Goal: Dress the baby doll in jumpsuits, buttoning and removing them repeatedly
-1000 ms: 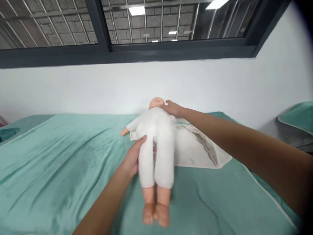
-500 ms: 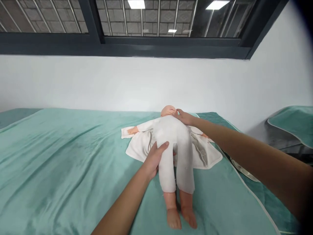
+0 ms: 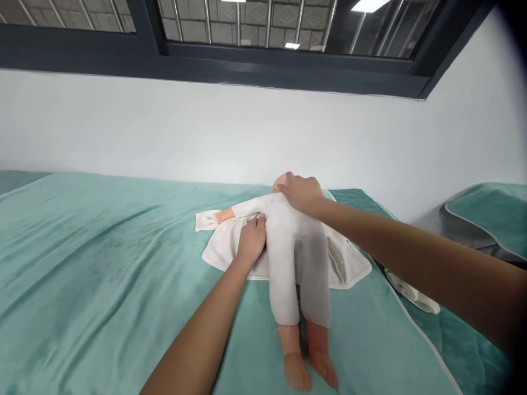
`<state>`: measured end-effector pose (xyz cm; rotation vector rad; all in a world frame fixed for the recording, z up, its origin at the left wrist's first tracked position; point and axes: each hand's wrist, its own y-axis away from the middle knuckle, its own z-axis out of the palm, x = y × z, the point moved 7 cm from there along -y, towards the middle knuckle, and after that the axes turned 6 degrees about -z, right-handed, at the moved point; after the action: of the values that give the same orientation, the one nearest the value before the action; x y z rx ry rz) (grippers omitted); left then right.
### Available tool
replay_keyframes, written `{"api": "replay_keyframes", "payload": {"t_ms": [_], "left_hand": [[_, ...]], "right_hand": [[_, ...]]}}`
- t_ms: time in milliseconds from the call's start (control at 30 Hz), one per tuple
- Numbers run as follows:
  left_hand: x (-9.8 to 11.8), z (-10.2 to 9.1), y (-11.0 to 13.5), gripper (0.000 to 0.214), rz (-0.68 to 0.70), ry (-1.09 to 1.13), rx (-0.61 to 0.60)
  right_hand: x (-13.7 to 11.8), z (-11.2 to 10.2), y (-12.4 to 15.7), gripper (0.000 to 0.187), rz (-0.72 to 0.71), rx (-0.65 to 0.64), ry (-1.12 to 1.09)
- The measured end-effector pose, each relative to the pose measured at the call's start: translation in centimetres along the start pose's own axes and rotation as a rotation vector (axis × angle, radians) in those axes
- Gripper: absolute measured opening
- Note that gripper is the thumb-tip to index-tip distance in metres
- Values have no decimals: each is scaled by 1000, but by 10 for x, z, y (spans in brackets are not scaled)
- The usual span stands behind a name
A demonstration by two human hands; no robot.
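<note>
A baby doll (image 3: pixel 282 230) in white clothing lies on its back on a green cloth, its bare feet towards me. An opened white jacket (image 3: pixel 234 248) is spread beneath its torso, with one sleeve reaching past the doll's hand at left. My left hand (image 3: pixel 252 238) is closed against the side of the doll's waist, fingertips tucked in beside the body and partly hidden. Over the doll's head and neck lies my right hand (image 3: pixel 302 192), its fingers curved round them and covering most of the face. The doll's far arm is hidden behind my right forearm.
The green cloth (image 3: pixel 123 263) covers the bed surface up to a white wall (image 3: pixel 164 131). Above is a dark window frame (image 3: pixel 247 68) with bars behind it. A rolled white cloth (image 3: pixel 414 296) lies at right, below a raised green cover (image 3: pixel 489 214).
My left hand has moved from the doll's thigh up to the side of its waist. My right hand has shifted further over the head. The view has tilted slightly down.
</note>
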<state>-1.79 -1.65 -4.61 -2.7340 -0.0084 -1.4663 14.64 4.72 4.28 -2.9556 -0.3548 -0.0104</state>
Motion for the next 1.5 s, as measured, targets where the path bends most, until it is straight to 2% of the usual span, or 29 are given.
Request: {"api": "replay_keyframes", "payload": {"t_ms": [67, 200, 300, 400, 533, 667, 733, 800, 867, 967, 1067, 1133, 1200, 1267, 1400, 1500], "left_hand": [[1, -7, -12, 44, 57, -206, 94], [-2, -6, -24, 32, 99, -321, 84], [-4, -3, -26, 32, 162, -424, 74], [-6, -1, -25, 33, 189, -455, 53], [-2, -2, -18, 31, 258, -452, 16], [2, -12, -14, 30, 348, -474, 91], [-3, -23, -18, 27, 289, -540, 186], [-14, -36, -26, 26, 173, -587, 273], [-25, -45, -34, 23, 95, -573, 300], [-36, -53, -45, 18, 61, -419, 278], [-44, -66, -48, 22, 42, -186, 352], [-47, -72, -49, 25, 24, -127, 398], [-51, -73, -50, 27, -17, -142, 387], [-52, -67, -51, 28, -45, -165, 316], [-43, -49, -51, 27, 65, -255, 143], [-44, -49, -52, 16, 55, -276, 158]], "right_hand": [[-29, 5, -11, 53, -71, 25, 21], [-74, 22, -29, 63, -179, 37, 76], [-97, 40, -38, 59, -319, -93, 9], [-107, 53, -43, 51, -405, -223, -34], [-108, 62, -49, 45, -396, -287, -50], [-97, 56, -45, 38, -355, -200, -70], [-87, 49, -40, 42, -318, -138, -89], [-79, 42, -33, 46, -295, -99, -113], [-74, 39, -25, 47, -296, -83, -132], [-73, 35, -17, 50, -317, -58, -188], [-71, 33, -12, 55, -320, -34, -300], [-70, 32, -10, 56, -310, -32, -344], [-70, 32, -8, 56, -305, -27, -339], [-71, 32, -8, 57, -299, -24, -318], [-74, 36, -9, 61, -286, -28, -301], [-75, 35, -9, 61, -283, -22, -293]]}}
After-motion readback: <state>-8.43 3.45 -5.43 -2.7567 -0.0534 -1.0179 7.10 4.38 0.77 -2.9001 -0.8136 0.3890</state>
